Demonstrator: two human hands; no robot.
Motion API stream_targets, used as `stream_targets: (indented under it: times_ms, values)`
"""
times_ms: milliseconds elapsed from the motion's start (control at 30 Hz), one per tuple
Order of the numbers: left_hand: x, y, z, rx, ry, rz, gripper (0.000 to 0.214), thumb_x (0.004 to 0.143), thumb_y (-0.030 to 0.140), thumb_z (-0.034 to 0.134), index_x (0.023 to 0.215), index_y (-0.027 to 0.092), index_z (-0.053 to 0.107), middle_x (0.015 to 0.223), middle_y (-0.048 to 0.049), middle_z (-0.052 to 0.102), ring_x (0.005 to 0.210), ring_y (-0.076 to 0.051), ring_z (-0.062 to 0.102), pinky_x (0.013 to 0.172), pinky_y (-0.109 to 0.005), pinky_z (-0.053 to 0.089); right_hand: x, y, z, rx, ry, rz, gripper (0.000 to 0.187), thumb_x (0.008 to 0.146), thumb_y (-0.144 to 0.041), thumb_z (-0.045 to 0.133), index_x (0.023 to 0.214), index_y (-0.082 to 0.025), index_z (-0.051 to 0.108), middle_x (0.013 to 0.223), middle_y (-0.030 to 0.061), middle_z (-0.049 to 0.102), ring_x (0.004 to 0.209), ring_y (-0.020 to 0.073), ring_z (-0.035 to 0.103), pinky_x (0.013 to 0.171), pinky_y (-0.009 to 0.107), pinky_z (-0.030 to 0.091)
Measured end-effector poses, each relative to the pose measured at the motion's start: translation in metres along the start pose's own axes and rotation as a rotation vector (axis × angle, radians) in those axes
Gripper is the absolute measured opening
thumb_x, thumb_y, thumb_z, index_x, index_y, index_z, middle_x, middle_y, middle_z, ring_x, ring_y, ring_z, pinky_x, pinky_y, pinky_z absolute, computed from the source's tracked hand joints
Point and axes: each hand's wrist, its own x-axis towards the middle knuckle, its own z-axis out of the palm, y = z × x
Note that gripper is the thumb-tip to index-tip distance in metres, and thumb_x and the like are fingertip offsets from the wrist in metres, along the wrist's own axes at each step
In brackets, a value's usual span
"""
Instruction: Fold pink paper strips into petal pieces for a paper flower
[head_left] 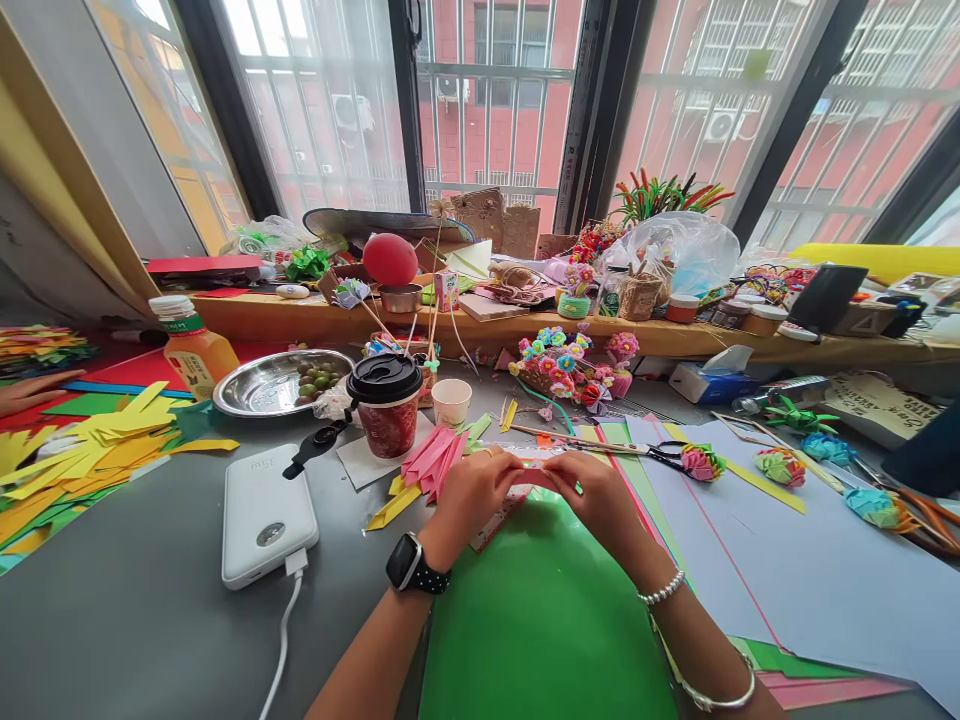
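— Counting hands?
— Two: left hand (472, 490) and right hand (600, 495), fingertips of both pinched shut on one pink paper piece (534, 478), right at the far edge of one green sheet (540, 610).
— And around them?
— Two cups, far left of the hands: lidded cup (386, 405), small paper cup (451, 400). One power bank (266, 515) left, cable plugged in. One pair of scissors (667, 455) right, with four folded paper flowers (780, 467) beyond.
— Room to move?
— Bare grey table (135, 620) near left; crowded far and right.
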Motion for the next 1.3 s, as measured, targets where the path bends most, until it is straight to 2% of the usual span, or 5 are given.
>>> stream_targets:
  times_ms: [267, 767, 933, 1100, 1300]
  values:
    - [-0.002, 0.005, 0.009, 0.113, 0.004, 0.08, 0.022, 0.081, 0.026, 0.04, 0.082, 0.02, 0.06, 0.075, -0.0054, 0.062, 0.071, -0.018, 0.055, 0.062, -0.026, 0.037, -0.002, 0.001, 0.003, -0.046, -0.013, -0.098, 0.018, 0.079, -0.024, 0.045, 0.082, -0.021, 0.062, 0.079, 0.0056, 0.063, 0.073, 0.0183, 0.056, 0.064, 0.027, 0.041]
    - [0.001, 0.0, -0.001, 0.239, 0.074, -0.006, 0.022, 0.08, 0.027, 0.039, 0.077, 0.018, 0.059, 0.071, -0.0046, 0.063, 0.065, -0.017, 0.055, 0.056, -0.025, 0.034, 0.001, 0.015, 0.0, -0.222, 0.146, -0.031, 0.021, 0.08, -0.021, 0.041, 0.086, -0.019, 0.062, 0.087, 0.0065, 0.065, 0.081, 0.0207, 0.058, 0.071, 0.032, 0.043]
    - [0.001, -0.002, -0.006, 0.159, 0.138, -0.064, 0.019, 0.078, 0.026, 0.042, 0.078, 0.019, 0.06, 0.073, -0.0045, 0.064, 0.067, -0.017, 0.056, 0.059, -0.025, 0.036, 0.001, 0.021, -0.005, -0.187, 0.245, 0.034, 0.023, 0.08, -0.023, 0.041, 0.087, -0.015, 0.062, 0.088, 0.0098, 0.065, 0.083, 0.0222, 0.058, 0.075, 0.034, 0.043]
    - [0.004, -0.005, -0.012, -0.282, 0.174, -0.231, 0.02, 0.075, 0.029, 0.045, 0.075, 0.016, 0.06, 0.073, -0.0044, 0.063, 0.067, -0.016, 0.056, 0.06, -0.025, 0.04, 0.004, 0.022, -0.01, 0.151, 0.318, 0.195, 0.022, 0.078, -0.031, 0.046, 0.083, -0.015, 0.06, 0.082, 0.0094, 0.064, 0.075, 0.0208, 0.059, 0.07, 0.034, 0.046]
    - [0.008, -0.004, -0.009, -0.741, 0.086, -0.422, 0.022, 0.068, 0.034, 0.054, 0.072, 0.013, 0.06, 0.073, -0.0037, 0.062, 0.071, -0.016, 0.056, 0.062, -0.024, 0.041, 0.008, 0.016, -0.009, 0.747, 0.184, 0.371, 0.033, 0.075, -0.043, 0.046, 0.076, -0.013, 0.061, 0.072, 0.0077, 0.064, 0.067, 0.0174, 0.06, 0.064, 0.03, 0.049]
